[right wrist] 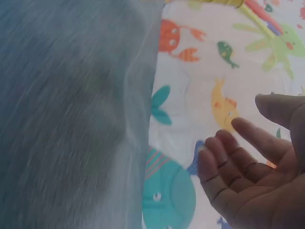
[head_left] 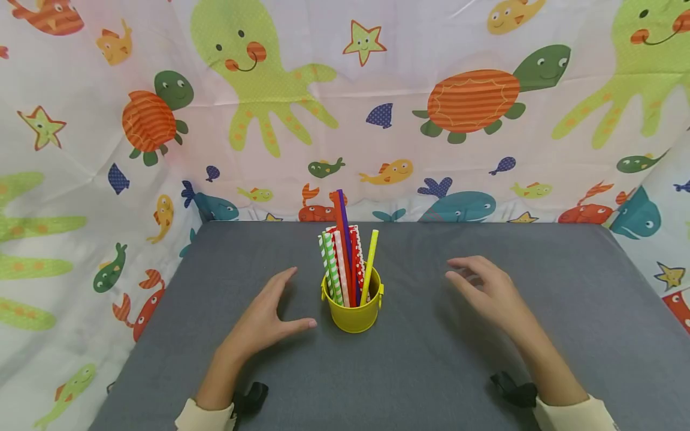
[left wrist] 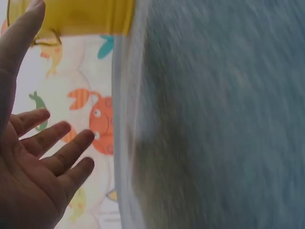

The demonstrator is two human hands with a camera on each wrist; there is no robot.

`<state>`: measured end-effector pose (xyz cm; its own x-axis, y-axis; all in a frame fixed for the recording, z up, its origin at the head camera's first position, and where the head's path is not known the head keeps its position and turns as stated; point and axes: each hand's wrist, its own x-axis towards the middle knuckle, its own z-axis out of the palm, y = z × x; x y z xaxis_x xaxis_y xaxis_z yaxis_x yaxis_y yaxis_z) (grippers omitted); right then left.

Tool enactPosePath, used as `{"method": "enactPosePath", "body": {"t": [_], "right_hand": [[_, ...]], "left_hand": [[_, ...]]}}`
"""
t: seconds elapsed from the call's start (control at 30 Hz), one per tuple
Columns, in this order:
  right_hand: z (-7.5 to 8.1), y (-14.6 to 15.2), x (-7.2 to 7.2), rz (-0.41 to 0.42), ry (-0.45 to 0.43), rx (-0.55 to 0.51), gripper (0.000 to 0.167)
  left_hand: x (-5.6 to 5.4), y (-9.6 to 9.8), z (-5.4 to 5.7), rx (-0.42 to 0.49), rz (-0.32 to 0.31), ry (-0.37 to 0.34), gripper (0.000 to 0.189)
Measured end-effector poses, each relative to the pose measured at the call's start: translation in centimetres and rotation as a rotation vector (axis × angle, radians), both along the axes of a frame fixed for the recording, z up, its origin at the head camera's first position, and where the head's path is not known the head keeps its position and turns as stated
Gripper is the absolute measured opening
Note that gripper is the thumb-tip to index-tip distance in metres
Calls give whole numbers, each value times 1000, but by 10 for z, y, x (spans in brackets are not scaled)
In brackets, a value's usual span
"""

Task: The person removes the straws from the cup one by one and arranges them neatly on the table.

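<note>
A small yellow bucket (head_left: 353,319) with side handles stands upright on the grey table. Several straws (head_left: 345,263) lean in it: green-striped, pink, red, white-and-red patterned, purple and yellow. To the bucket's left, my left hand (head_left: 261,320) hovers with thumb and fingers spread, apart from it and holding nothing. In the left wrist view the bucket (left wrist: 86,16) shows beyond the thumb. Farther off on the right, my right hand (head_left: 490,296) is over the table, its fingers relaxed and slightly bent, with nothing in it. A yellow straw (right wrist: 259,19) appears at the top of the right wrist view.
The grey table (head_left: 420,371) lies under both hands. A white curtain (head_left: 345,78) printed with sea animals hangs behind it and along both sides. Each wrist carries a black strap (head_left: 250,398) near a cream sleeve (head_left: 205,416).
</note>
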<state>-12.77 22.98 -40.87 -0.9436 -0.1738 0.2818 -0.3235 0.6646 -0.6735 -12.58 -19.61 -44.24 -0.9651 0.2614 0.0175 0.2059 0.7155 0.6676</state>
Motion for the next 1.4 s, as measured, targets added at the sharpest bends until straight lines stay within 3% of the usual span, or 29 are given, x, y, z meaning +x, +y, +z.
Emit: {"method": "enactPosePath", "body": {"t": [0.2,0.4,0.7,1.07,1.23,1.3,1.4], "right_hand": [[10,-21,-8,47,-108,-206,23],[15,-49,-19,83,-203,-281,26],[14,-85,-32,138,-250,-314,30],[15,-110,-38,206,-221,-319,28],[12,-115,-39,212,-197,-304,24],[11,-116,-39,209,-195,-297,23],[9,-118,-39,202,-198,-292,23]], "left_hand": [[-2,17,0,205,-81,-82,104],[-7,31,-2,301,-139,-105,105],[-15,41,-12,315,-179,-93,106],[-19,51,-17,365,-226,-94,106],[-9,59,11,380,-223,-115,101],[-7,61,16,375,-223,-108,100],[-12,58,0,374,-226,-82,103]]}}
